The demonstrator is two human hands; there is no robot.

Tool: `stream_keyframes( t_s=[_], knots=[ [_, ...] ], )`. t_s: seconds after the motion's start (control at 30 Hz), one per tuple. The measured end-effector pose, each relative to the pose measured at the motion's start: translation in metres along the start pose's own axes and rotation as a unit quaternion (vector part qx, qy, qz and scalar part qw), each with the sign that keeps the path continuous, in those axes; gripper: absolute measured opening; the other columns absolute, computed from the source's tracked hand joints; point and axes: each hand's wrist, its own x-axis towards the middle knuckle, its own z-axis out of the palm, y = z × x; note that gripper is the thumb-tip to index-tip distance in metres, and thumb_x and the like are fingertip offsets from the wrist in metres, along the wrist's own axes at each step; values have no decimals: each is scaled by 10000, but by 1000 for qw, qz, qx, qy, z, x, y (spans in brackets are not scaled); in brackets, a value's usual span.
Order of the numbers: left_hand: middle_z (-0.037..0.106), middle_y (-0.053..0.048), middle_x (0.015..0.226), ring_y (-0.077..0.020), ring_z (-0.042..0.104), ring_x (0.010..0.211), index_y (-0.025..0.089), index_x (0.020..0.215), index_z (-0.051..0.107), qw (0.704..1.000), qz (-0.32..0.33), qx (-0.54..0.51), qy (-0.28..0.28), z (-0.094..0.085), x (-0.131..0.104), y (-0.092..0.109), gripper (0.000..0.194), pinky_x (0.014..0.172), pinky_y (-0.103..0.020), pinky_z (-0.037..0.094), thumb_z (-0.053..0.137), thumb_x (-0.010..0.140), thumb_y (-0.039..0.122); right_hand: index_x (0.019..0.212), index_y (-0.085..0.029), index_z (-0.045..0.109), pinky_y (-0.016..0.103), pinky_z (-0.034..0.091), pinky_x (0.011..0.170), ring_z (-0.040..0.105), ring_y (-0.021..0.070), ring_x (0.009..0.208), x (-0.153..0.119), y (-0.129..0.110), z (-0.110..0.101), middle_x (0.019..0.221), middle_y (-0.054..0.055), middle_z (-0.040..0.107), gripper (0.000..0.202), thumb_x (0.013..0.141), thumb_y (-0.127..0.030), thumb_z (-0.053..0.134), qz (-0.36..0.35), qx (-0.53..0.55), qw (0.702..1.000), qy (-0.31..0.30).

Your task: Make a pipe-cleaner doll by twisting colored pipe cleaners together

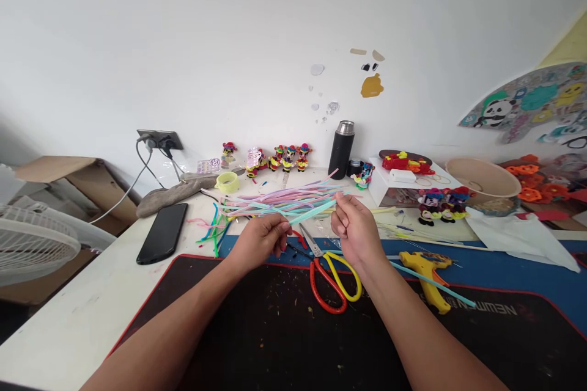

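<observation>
Between my two hands stretches a mint-green pipe cleaner (312, 215), apparently more than one strand side by side. My left hand (265, 237) pinches its left end, and my right hand (355, 224) has its fingers closed around the right end. Just behind them lies a loose pile of pastel pipe cleaners (275, 198) in pink, lilac and green. Below my hands rest scissors (328, 272) with one red and one yellow handle, blades pointing away. To the right of my right wrist is a yellow glue gun (426, 275), with a light-blue pipe cleaner (452, 294) lying across it.
A black phone (162, 233) and a white fan (36, 244) are at the left. Behind the pile stand small figurines (288, 159), a yellow tape roll (227, 182) and a black thermos (342, 149). At the right are a white box (385, 186), a beige bowl (483, 177) and white paper (518, 232).
</observation>
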Motion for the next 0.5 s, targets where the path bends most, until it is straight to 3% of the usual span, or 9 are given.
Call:
stream_keyframes(
  t_s=[0.1,0.17,0.23,0.37,0.5],
  knots=[
    [649,-1,621,-122,567,500,184,773,618,999,15,41,-22,-1,-2,2,371,520,-231,434,495,984,463,677,-213,459,196,200,352,283,53,362,-1,-2,1,447,-119,296,461,732,-420,868,7,23,1000,-7],
    [637,0,605,-123,565,491,179,784,622,1000,19,-9,-16,-4,-2,4,391,507,-231,440,503,979,496,672,-211,455,198,200,356,276,50,362,-3,-2,2,447,-119,295,464,727,-409,871,14,33,999,-10],
    [635,2,603,-123,581,486,173,810,629,997,26,-71,29,-7,-2,4,401,499,-231,462,521,971,524,681,-206,475,198,200,363,273,47,360,-5,-3,4,441,-121,300,447,728,-406,872,23,41,999,-12],
    [695,-24,671,-137,651,537,164,815,665,988,46,-95,110,-9,0,6,384,527,-237,510,609,940,522,698,-207,501,201,211,374,280,50,356,-8,-3,7,432,-122,309,415,744,-411,860,30,51,998,-14],
    [752,-66,746,-169,694,594,139,869,699,974,15,-207,86,-4,4,8,382,577,-279,563,688,898,519,693,-211,485,203,197,371,285,53,353,-8,-4,8,430,-122,309,423,747,-419,849,3,45,999,0]
  ],
)
